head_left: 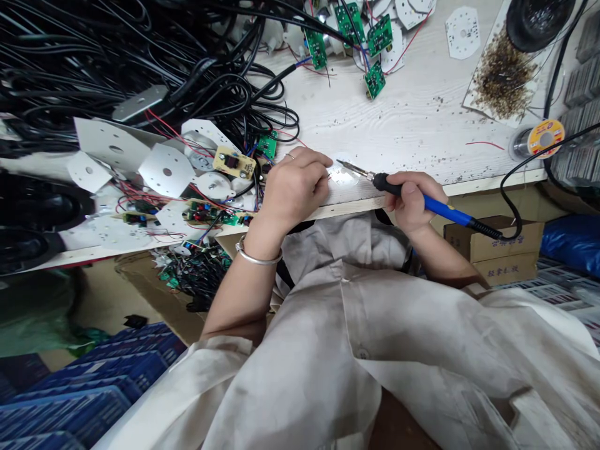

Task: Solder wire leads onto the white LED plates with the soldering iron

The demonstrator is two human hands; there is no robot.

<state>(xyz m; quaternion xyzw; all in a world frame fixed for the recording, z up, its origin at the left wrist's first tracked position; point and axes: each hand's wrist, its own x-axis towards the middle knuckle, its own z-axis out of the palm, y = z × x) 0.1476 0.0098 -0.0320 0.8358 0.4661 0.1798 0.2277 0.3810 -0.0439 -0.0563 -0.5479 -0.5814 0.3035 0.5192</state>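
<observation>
My right hand (412,200) is closed round the blue-and-black handle of a soldering iron (422,199). Its metal tip points left onto a small white round board (344,175) near the bench's front edge. My left hand (293,187), with a ring and a silver bracelet on the wrist, is curled with its fingers pressed together just left of that board, at the iron's tip. What those fingers pinch is too small to name. A thin red wire runs under that hand.
A tangle of black cables (140,56) fills the back left. White discs and green circuit boards (365,37) lie about the white bench (422,119). A solder spool (544,139) and a tray of brown residue (504,78) sit at right. Cardboard boxes (497,247) and blue crates (94,387) stand below.
</observation>
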